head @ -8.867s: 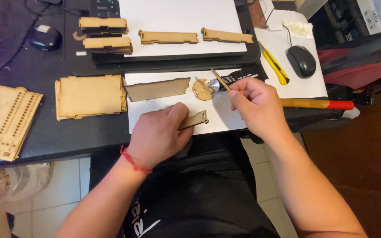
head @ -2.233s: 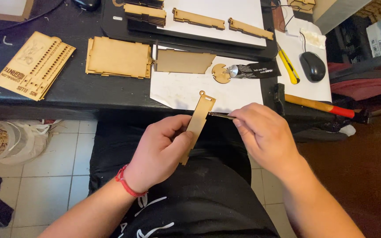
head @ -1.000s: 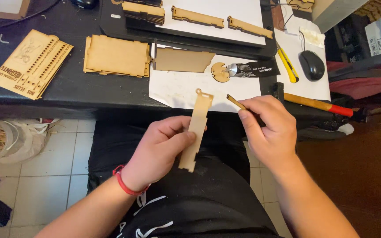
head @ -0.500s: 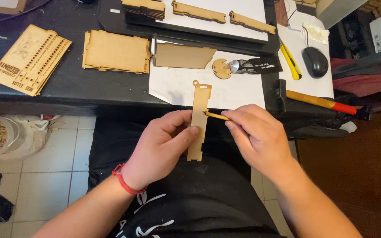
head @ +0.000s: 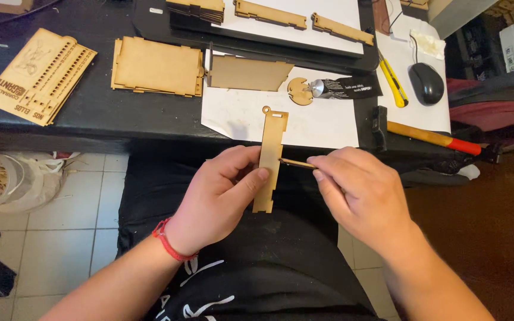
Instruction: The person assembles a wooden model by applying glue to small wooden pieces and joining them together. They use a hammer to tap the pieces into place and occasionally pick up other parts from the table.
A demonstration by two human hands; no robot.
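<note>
My left hand grips a long narrow laser-cut wooden strip upright over my lap, thumb pressed on its face. The strip has a small ring at its top end and notches along its edges. A thin wooden stick is pinched in my right hand, its tip touching the strip's right edge about midway. Both hands hover just in front of the black desk.
On the desk lie white paper sheets, a black glue tube beside a round wooden disc, flat wooden panels, a slotted wooden board, a yellow utility knife, a mouse and a hammer.
I lifted the strip from the desk to my lap. Within the last second my right hand lowered the stick so that its tip now meets the strip's right edge.
</note>
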